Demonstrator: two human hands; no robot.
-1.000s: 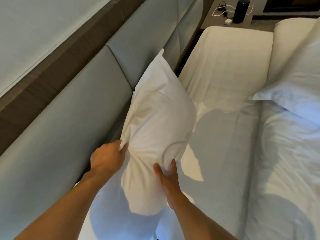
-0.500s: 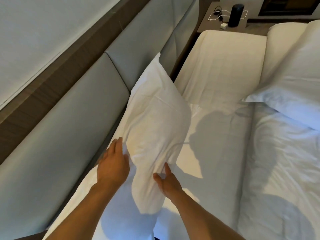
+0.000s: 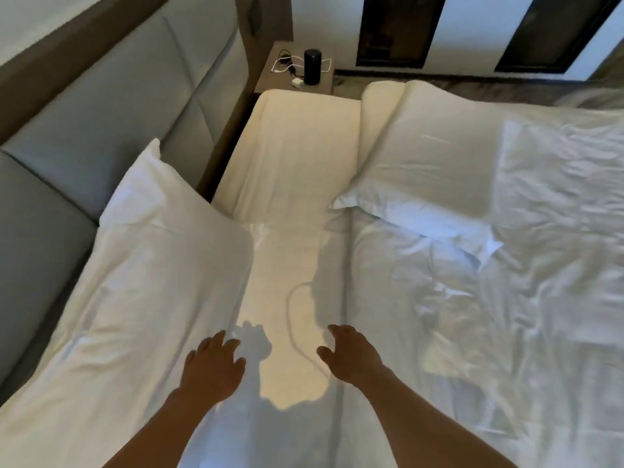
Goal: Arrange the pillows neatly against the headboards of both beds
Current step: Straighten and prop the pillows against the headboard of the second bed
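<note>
One bed (image 3: 290, 184) fills the view, its grey padded headboard (image 3: 111, 106) along the left edge. Two white pillows show: the near pillow (image 3: 162, 265) lies along the left edge, touching the headboard; the far pillow (image 3: 429, 170) rests on the rumpled duvet (image 3: 540, 282) toward the far right corner. Two empty hands hover over the bare sheet, left hand (image 3: 212, 366) and right hand (image 3: 351, 358), fingers spread, touching neither pillow. Past the far edge, one nightstand (image 3: 270, 74) carries one black cylinder (image 3: 312, 66), one white cable (image 3: 287, 62) and one charger (image 3: 297, 83).
</note>
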